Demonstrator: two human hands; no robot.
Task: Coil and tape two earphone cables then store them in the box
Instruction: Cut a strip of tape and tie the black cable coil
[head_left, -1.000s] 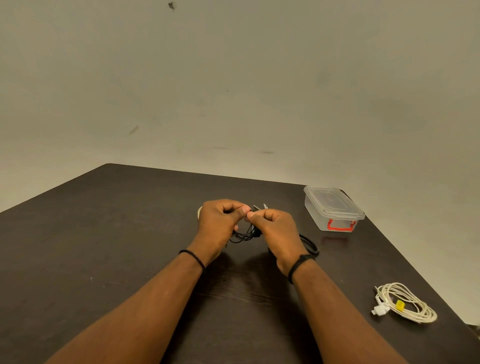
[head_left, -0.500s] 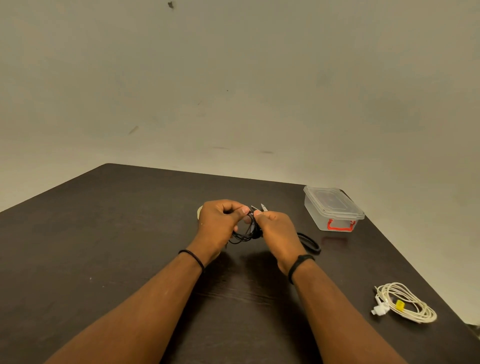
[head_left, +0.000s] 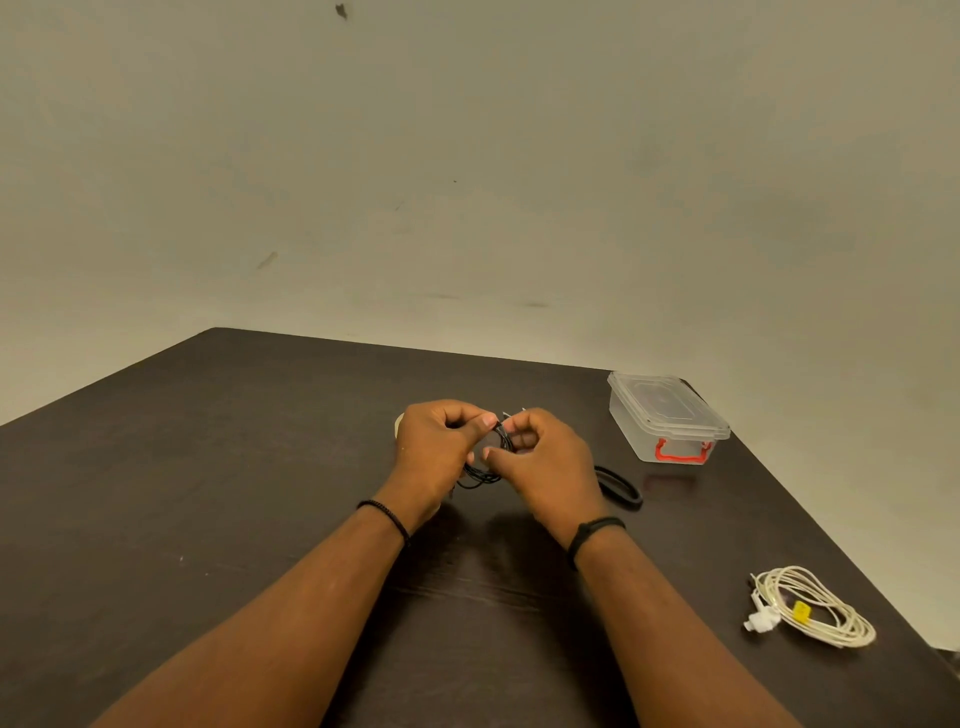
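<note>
Dark table (head_left: 208, 493) | both hands pinch black earphone cable (head_left: 485, 475) | no legible writing

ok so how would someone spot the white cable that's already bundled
Start at the dark brown table and go to its near right edge, well in front of the clear lidded plastic box with a red latch. The coiled white earphone cable lies flat there alone, marked by a yellow tape tab; the black cable is in the hands.

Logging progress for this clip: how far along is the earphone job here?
Done: the white cable lies coiled on the table, bound with yellow tape. In hand: the left hand and right hand pinch the black cable. Left: taping it and storing both in the box, whose lid is on.
</note>
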